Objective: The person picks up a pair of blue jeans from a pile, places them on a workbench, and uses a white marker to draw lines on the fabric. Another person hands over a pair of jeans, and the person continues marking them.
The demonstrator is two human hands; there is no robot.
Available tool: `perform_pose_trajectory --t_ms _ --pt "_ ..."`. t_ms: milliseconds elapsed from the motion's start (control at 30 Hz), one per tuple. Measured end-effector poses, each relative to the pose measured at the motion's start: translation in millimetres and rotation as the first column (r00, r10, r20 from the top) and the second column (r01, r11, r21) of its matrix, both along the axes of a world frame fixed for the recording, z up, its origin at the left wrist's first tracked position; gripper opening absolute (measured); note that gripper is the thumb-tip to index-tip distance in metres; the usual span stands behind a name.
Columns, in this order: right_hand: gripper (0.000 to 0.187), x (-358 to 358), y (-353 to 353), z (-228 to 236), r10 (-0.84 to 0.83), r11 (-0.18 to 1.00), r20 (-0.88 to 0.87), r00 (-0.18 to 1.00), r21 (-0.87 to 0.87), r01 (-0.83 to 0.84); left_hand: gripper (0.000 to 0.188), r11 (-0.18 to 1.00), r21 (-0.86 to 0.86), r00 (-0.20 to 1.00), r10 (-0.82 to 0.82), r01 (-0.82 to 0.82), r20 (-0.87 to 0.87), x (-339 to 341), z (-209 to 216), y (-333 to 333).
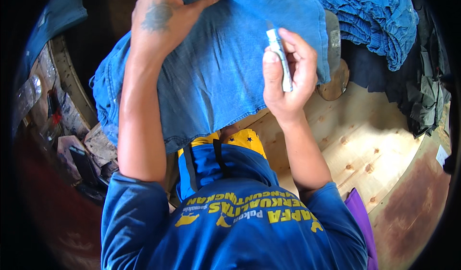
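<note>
Pinching cloth [216, 73] edge w/ L hand [165, 15], board [357, 142] space lower R.

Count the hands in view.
2: the left hand grips the blue cloth near its upper edge; the right hand holds a slim pale tool in front of that cloth. No others show.

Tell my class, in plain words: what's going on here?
A person's left hand grips the upper edge of a blue cloth spread out in front. The right hand holds a slim, pale, pen-like tool over it, tip pointing forward; whether that tip touches the fabric is unclear. A rumpled blue heap lies beyond, to the right.
</note>
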State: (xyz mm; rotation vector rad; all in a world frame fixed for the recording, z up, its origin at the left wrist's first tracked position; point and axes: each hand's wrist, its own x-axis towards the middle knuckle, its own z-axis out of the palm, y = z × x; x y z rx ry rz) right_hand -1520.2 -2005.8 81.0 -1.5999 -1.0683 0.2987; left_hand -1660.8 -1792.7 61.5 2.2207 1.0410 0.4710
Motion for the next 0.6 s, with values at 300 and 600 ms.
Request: perform_pose_trajectory --t_ms 300,600 --pt "0.048 10.4 1.8 -2.2 0.16 0.98 -0.196 0.967 0.145 -0.133 0.041 0.999 0.021 0.987 0.05 -0.047 -0.153 6.7 30.8 -20.0" --pt "0.021 33.5 16.4 42.5 0.404 0.912 -0.101 0.909 -0.033 -0.409 0.025 0.946 0.314 0.997 0.077 -0.082 0.029 -60.6 80.1 -99.0"
